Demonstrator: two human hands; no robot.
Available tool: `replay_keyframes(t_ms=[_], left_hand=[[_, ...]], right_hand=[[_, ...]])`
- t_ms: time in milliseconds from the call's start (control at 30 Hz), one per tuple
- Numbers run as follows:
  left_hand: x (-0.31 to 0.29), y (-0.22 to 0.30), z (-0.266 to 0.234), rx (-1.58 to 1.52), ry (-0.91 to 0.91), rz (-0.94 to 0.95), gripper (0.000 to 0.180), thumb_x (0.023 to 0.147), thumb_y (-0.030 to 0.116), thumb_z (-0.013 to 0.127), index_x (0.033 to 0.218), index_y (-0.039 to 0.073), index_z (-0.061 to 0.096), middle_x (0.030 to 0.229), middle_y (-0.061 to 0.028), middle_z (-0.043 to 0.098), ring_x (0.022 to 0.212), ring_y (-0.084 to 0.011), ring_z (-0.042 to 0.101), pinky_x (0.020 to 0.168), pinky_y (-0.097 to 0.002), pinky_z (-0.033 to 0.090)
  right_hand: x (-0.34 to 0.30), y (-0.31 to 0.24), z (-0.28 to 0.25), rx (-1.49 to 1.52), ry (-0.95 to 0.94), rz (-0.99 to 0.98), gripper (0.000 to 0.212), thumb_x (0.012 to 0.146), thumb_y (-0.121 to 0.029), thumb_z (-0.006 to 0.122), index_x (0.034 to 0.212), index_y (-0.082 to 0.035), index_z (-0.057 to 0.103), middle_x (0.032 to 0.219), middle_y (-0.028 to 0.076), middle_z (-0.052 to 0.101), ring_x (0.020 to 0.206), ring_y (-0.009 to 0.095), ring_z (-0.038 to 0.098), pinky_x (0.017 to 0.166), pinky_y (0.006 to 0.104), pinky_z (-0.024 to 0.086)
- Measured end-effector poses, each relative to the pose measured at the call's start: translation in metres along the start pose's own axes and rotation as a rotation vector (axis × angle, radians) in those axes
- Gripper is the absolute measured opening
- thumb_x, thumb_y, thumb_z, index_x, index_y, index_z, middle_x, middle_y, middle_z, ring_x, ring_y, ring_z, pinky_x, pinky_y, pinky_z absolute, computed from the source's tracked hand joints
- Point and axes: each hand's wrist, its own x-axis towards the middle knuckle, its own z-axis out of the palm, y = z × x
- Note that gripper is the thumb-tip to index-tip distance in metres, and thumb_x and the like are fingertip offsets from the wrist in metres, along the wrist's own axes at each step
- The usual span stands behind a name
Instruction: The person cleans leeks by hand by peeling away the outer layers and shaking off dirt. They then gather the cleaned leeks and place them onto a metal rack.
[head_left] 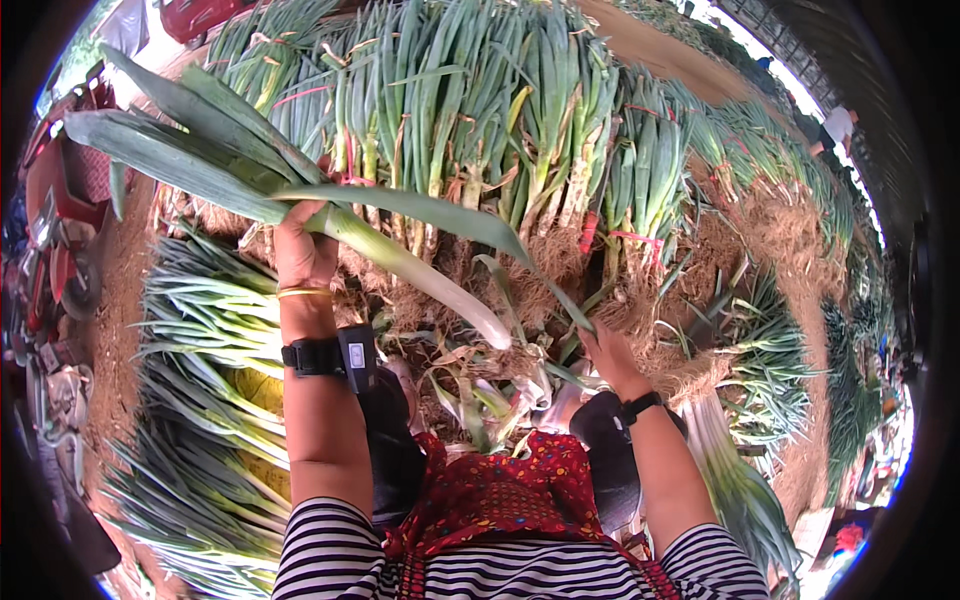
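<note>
- With our left grip [305, 252], between 9 and 10 o'clock from the middle of the view, we clasp a leek [425, 268] where its leaves meet the stem.
- We have that leek slanted in the air: its broad green leaves fan out toward 10 o'clock, and its pale end reaches near the centre.
- With our right grip [612, 358], at 4 o'clock, we pinch the end of one long leaf [430, 210], which arcs over from beside the left grip.
- At 12 o'clock we see upright bundles [460, 110] of leeks, roots down.
- At 8 o'clock we have a heap [200, 400] of leeks lying on their sides.
- Below the centre, toward 6 o'clock, we see loose scraps [480, 400] above our red patterned apron [500, 490].
</note>
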Motion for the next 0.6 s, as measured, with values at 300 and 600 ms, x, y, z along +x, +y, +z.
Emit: replay_keyframes(t_ms=[300,600], left_hand=[[-0.013,0.005,0.025,-0.025,-0.120,0.044,0.065,0.070,0.001,0.057,0.130,0.001,0.034,0.127,-0.0176,0.046,0.108,-0.0252,0.052,0.089,-0.0377,0.044],[-0.024,-0.043,0.037,-0.337,-0.087,-0.106,0.052,0.084,0.034,0.058,0.124,0.003,0.044,0.110,-0.0074,0.057,0.095,-0.0225,0.054,0.084,-0.0390,0.044]], right_hand=[[0.007,-0.063,-0.015,0.111,-0.070,-0.205,0.068,0.085,-0.050,0.049,0.132,-0.003,0.033,0.128,0.023,0.043,0.120,0.033,0.042,0.098,0.0391,0.033],[0.035,-0.219,-0.001,0.181,0.251,-0.614,0.048,0.090,-0.040,0.047,0.117,-0.001,0.046,0.076,0.011,0.063,0.068,0.021,0.062,0.058,0.0373,0.045]])
